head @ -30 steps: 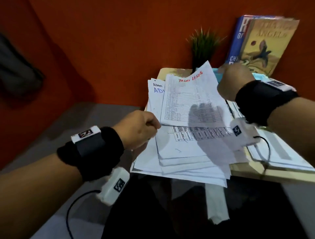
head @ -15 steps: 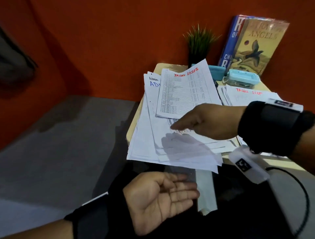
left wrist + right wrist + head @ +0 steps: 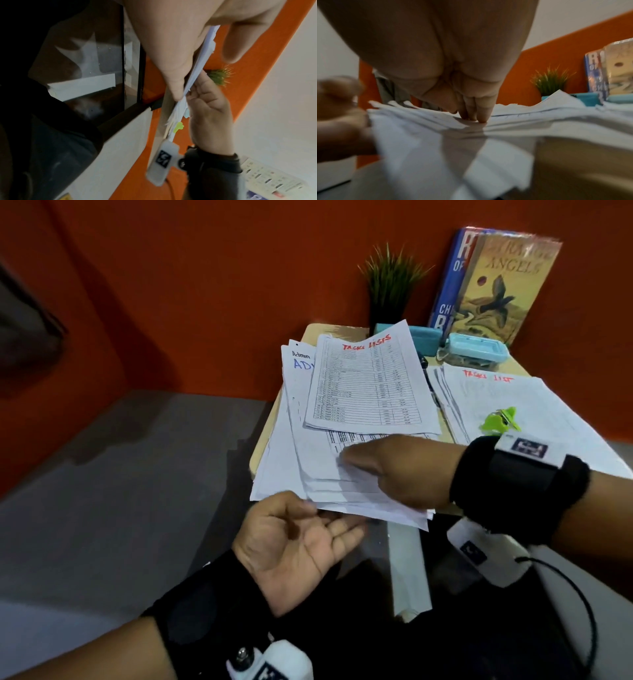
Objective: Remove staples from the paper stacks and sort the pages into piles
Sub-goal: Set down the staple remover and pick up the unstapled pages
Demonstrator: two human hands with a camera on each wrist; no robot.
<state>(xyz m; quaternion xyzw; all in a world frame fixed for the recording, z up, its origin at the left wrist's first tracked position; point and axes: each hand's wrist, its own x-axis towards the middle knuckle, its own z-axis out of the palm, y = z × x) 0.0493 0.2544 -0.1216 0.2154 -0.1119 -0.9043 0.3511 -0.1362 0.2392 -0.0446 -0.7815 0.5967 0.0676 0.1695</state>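
Each forearm is bare down to a wide black wristband — the right one carries a white tag with a dark printed square on its top face. Under the right wristband hangs a white camera pod with a dark square marker and a thin black cable looping from it. The left wristband has a matching white pod — a small metal screw shows on its mount.

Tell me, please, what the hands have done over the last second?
The left hand let go of the paper pile, dropped, turned palm up and now slides under its near edge. The right hand came back from the far side and presses flat on top. The green staple remover and books stayed put.
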